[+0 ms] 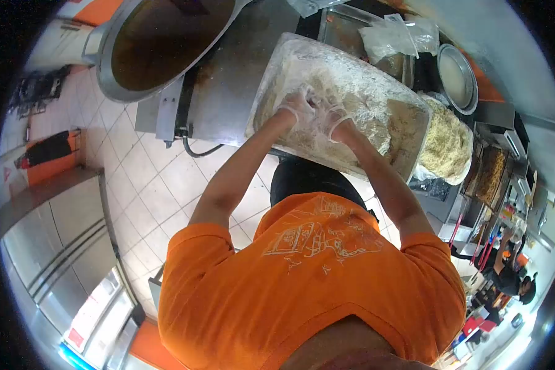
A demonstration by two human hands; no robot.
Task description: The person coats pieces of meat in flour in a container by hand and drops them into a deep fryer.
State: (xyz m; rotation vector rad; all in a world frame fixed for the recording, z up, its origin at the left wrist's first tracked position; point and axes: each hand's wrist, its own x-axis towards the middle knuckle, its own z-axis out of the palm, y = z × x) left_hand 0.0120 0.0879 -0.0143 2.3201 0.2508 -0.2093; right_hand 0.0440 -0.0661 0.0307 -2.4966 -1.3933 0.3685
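Note:
Both my hands wear clear plastic gloves dusted white and are close together inside a large rectangular tub [407, 161] of flour [351, 83]. My left hand [297, 106] reaches in from the left with its fingers curled inward. Beside it, my right hand [332, 118] is also closed, its fingertips near those of the left. A small dark patch shows between them; what they hold is too floury and small to make out. Clumpy floured lumps [373, 129] lie just right of my right hand.
A big pot of brown liquid [166, 46] stands at upper left. Right of the tub are a container of yellowish crumbly food [447, 142] and a metal bowl [457, 80]. Plastic bags [401, 37] rest on a tray behind. Another person [509, 274] is far right.

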